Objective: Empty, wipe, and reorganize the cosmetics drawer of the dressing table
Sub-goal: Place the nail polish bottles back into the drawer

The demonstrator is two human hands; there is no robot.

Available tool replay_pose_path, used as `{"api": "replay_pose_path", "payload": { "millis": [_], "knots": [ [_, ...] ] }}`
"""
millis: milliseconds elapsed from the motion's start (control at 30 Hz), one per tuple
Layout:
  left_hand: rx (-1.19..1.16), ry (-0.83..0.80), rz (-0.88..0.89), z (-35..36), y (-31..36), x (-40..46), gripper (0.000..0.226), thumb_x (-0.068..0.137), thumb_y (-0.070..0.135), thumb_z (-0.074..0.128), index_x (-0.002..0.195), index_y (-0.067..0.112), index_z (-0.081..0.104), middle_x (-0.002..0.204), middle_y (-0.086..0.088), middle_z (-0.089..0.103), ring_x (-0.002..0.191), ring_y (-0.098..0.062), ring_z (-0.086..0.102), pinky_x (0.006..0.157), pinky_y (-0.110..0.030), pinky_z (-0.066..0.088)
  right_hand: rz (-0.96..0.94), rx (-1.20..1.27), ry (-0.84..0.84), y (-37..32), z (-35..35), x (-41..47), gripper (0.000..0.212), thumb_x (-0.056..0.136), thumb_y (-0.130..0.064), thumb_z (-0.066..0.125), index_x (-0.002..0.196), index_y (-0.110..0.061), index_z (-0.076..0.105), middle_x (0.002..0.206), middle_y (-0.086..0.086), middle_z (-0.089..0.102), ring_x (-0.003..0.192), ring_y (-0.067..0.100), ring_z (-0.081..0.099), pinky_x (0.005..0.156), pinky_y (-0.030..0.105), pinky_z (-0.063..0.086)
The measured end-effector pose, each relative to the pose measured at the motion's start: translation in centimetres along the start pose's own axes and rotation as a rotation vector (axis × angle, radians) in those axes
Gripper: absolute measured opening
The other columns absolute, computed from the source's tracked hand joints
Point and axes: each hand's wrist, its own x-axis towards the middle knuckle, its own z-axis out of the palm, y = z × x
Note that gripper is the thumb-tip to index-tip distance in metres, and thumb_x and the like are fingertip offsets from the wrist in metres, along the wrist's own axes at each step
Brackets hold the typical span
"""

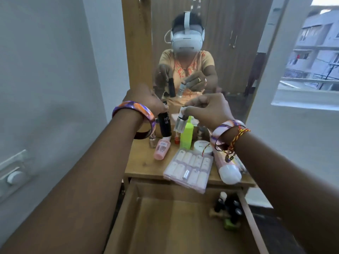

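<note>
Closest to you the drawer (165, 217) is pulled wide open, mostly bare wood, with a clump of dark little bottles (229, 206) and something green (229, 224) tucked in its right back corner. Your forearms come in over both sides of it, so the drawer's edges are partly blocked.

Just past that, on the desk (143, 165), a clear nail pack (189, 169) hangs over the front edge, with a small silver bit lying on top. Right beside it a pink-and-white tube (229, 173) lies on its side, half under your right wrist. A pink bottle (162, 147) lies tipped over on the left, and a white jar (201, 146) sits behind the pack. A neon green bottle (187, 134) stands upright in the middle, with a few tiny bottles around it that are too blurry to name.

Above all that, your left hand (146, 99) pinches the top of a black tube (164, 125), hanging it upright. Your right hand (207, 109) pinches a silver bottle (180, 123) by its cap, tilted, right in front of the green one.

Farthest back, the mirror (211, 52) shows you doing the same.
</note>
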Motion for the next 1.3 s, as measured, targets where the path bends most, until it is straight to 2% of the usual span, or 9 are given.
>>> {"api": "replay_pose_path", "payload": {
  "millis": [133, 367, 467, 600, 700, 800, 1000, 1067, 1300],
  "knots": [
    [-0.049, -0.253, -0.060, 0.6, 1.5, -3.6, 0.027, 0.083, 0.012, 0.069, 0.103, -0.006, 0.067, 0.085, -0.017, 0.067, 0.076, -0.025, 0.061, 0.078, -0.036, 0.053, 0.145, 0.114, -0.079, 0.3, -2.2, -3.6, 0.022, 0.073, -0.012, 0.072, 0.053, -0.018, 0.064, 0.057, 0.002, 0.058, 0.058, 0.017, 0.056, 0.060, 0.038, 0.058],
    [-0.082, -0.497, -0.095, 4.3, 0.6, -7.5, 0.016, 0.083, 0.005, 0.068, 0.098, 0.000, 0.065, 0.075, -0.010, 0.060, 0.062, -0.015, 0.054, 0.062, -0.027, 0.048, 0.320, 0.175, -0.241, 2.8, -5.4, -9.1, 0.008, 0.079, -0.004, 0.066, 0.074, -0.010, 0.066, 0.065, 0.004, 0.062, 0.050, 0.012, 0.059, 0.060, 0.035, 0.059],
    [-0.062, -0.584, -0.081, 7.4, -0.4, -9.3, 0.007, 0.083, 0.006, 0.068, 0.080, 0.009, 0.062, 0.079, -0.007, 0.059, 0.064, -0.015, 0.057, 0.051, -0.020, 0.049, 0.366, 0.043, -0.343, 4.5, -6.3, -11.1, 0.007, 0.080, -0.003, 0.065, 0.085, 0.001, 0.068, 0.064, 0.006, 0.062, 0.046, 0.009, 0.059, 0.048, 0.024, 0.057],
    [-0.050, -0.685, -0.088, 11.6, -2.0, -11.8, 0.017, 0.081, 0.009, 0.070, 0.070, 0.016, 0.060, 0.075, -0.005, 0.061, 0.074, -0.017, 0.057, 0.064, -0.026, 0.049, 0.338, -0.221, -0.454, 7.1, -6.8, -13.4, 0.014, 0.075, -0.005, 0.068, 0.085, 0.005, 0.071, 0.065, 0.009, 0.068, 0.049, 0.008, 0.064, 0.053, 0.023, 0.057],
    [-0.050, -0.659, -0.091, 14.0, -2.9, -13.3, 0.017, 0.076, 0.012, 0.075, 0.070, 0.016, 0.061, 0.071, -0.001, 0.059, 0.073, -0.016, 0.056, 0.073, -0.031, 0.051, 0.295, -0.411, -0.505, 8.9, -6.7, -14.5, 0.013, 0.070, -0.012, 0.072, 0.079, -0.003, 0.074, 0.068, 0.002, 0.069, 0.059, 0.010, 0.062, 0.052, 0.019, 0.053],
    [-0.063, -0.621, -0.085, 16.0, -3.2, -14.6, 0.020, 0.073, 0.010, 0.078, 0.067, 0.014, 0.059, 0.066, 0.000, 0.056, 0.062, -0.012, 0.053, 0.064, -0.027, 0.049, 0.256, -0.582, -0.504, 10.3, -6.2, -15.5, 0.011, 0.068, -0.018, 0.073, 0.076, -0.010, 0.076, 0.073, 0.000, 0.071, 0.062, 0.008, 0.058, 0.054, 0.020, 0.047],
    [-0.037, -0.591, -0.037, 18.4, -3.2, -16.3, 0.022, 0.071, 0.009, 0.078, 0.067, 0.017, 0.058, 0.074, 0.000, 0.061, 0.076, -0.017, 0.056, 0.068, -0.027, 0.049, 0.194, -0.829, -0.534, 11.5, -5.0, -16.9, 0.015, 0.072, -0.024, 0.072, 0.087, -0.021, 0.070, 0.094, -0.001, 0.068, 0.086, 0.021, 0.065, 0.069, 0.028, 0.054],
    [-0.041, -0.601, -0.025, 18.8, -3.3, -16.5, 0.019, 0.071, 0.009, 0.078, 0.072, 0.016, 0.060, 0.075, 0.002, 0.061, 0.077, -0.016, 0.057, 0.066, -0.025, 0.047, 0.161, -0.890, -0.558, 11.8, -4.8, -17.1, 0.021, 0.076, -0.025, 0.070, 0.096, -0.020, 0.070, 0.097, 0.003, 0.068, 0.086, 0.021, 0.064, 0.068, 0.027, 0.053],
    [-0.025, -0.624, -0.004, 20.0, -3.7, -17.2, 0.024, 0.075, 0.005, 0.073, 0.098, 0.005, 0.066, 0.106, -0.011, 0.068, 0.091, -0.021, 0.061, 0.084, -0.031, 0.052, 0.136, -0.972, -0.634, 12.3, -4.6, -17.4, 0.021, 0.083, -0.024, 0.066, 0.102, -0.015, 0.066, 0.083, 0.002, 0.056, 0.076, 0.017, 0.055, 0.064, 0.022, 0.046]
  ]
}}
